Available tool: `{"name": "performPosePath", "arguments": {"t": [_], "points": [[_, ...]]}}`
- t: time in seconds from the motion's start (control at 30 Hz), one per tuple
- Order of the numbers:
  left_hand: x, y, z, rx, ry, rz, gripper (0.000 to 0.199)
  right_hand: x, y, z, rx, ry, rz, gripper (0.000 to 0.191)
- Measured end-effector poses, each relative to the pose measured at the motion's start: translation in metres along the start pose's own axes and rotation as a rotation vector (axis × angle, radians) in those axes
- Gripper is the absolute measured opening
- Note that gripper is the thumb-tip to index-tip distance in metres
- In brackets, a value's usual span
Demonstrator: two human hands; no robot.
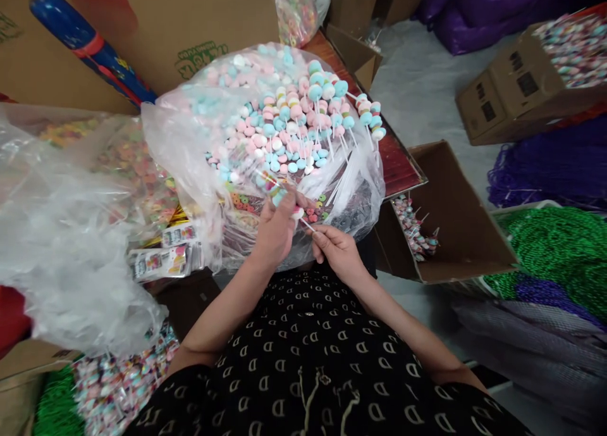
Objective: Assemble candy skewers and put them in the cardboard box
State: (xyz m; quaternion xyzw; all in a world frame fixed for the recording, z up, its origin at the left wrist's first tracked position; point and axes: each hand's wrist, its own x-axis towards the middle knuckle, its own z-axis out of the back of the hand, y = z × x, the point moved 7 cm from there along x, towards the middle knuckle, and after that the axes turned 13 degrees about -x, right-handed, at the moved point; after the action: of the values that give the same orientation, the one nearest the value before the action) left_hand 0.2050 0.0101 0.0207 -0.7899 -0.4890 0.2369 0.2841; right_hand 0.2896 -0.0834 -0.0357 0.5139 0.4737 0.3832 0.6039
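Observation:
My left hand [277, 230] is closed around a candy skewer [271, 186] in a clear wrapper, tilted up and to the left. Its white stick [307, 224] points down to the right, where my right hand [334, 246] pinches the lower end. Just beyond my hands lies a big clear plastic bag [184, 132], spread open. Loose pink, white and blue candies [284, 154] fill it, with several unwrapped candy skewers [327, 100] on top. Small colourful candy rings [243, 202] show close to my left hand. White sticks [339, 186] lie bunched at the right.
Left are a crumpled plastic bag [80, 252] and printed packets [159, 262]. An open cardboard box [455, 221] holding wrapped skewers [415, 230] stands right, beside the red table edge [403, 161]. Green beads [559, 252] and another box [497, 94] lie farther right. A blue inflatable [90, 43] leans behind.

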Motion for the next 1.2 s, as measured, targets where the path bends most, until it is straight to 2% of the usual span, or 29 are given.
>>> {"name": "performPosePath", "arguments": {"t": [0.1,0.17,0.27,0.33,0.4,0.5,0.57,0.7,0.9,1.07,1.2], "points": [[-0.013,0.026,0.003,0.087,0.074,0.209,0.029,0.001,0.011,-0.009,-0.003,0.048,0.050,0.049],[-0.017,0.025,0.006,0.094,0.127,0.264,0.043,0.001,0.014,-0.008,-0.007,0.068,0.078,0.050],[-0.004,-0.008,0.016,0.010,0.080,0.132,0.062,0.001,0.009,0.001,-0.034,0.053,0.105,0.047],[0.008,-0.035,0.021,-0.047,0.006,-0.016,0.062,-0.001,0.005,0.009,-0.098,-0.006,0.142,0.042],[0.016,-0.048,0.024,-0.058,-0.067,-0.095,0.055,-0.002,0.003,0.016,-0.192,-0.091,0.179,0.036],[0.020,-0.041,0.022,-0.092,-0.133,-0.092,0.036,-0.004,0.005,0.021,-0.327,-0.192,0.228,0.031],[0.018,-0.032,0.019,-0.130,-0.137,-0.067,0.026,-0.006,0.007,0.021,-0.374,-0.210,0.254,0.030],[0.012,-0.022,0.013,-0.117,-0.100,-0.016,0.017,-0.006,0.003,0.016,-0.227,-0.097,0.174,0.035],[0.003,-0.015,0.011,-0.037,-0.030,0.045,0.022,-0.002,-0.011,0.005,0.085,0.066,-0.057,0.046],[0.008,-0.029,0.011,-0.036,0.031,-0.011,0.034,-0.001,-0.007,0.004,0.120,0.101,-0.079,0.047],[0.018,-0.051,0.019,-0.028,-0.038,-0.130,0.039,-0.002,-0.007,0.011,0.053,0.070,-0.049,0.045]]}}
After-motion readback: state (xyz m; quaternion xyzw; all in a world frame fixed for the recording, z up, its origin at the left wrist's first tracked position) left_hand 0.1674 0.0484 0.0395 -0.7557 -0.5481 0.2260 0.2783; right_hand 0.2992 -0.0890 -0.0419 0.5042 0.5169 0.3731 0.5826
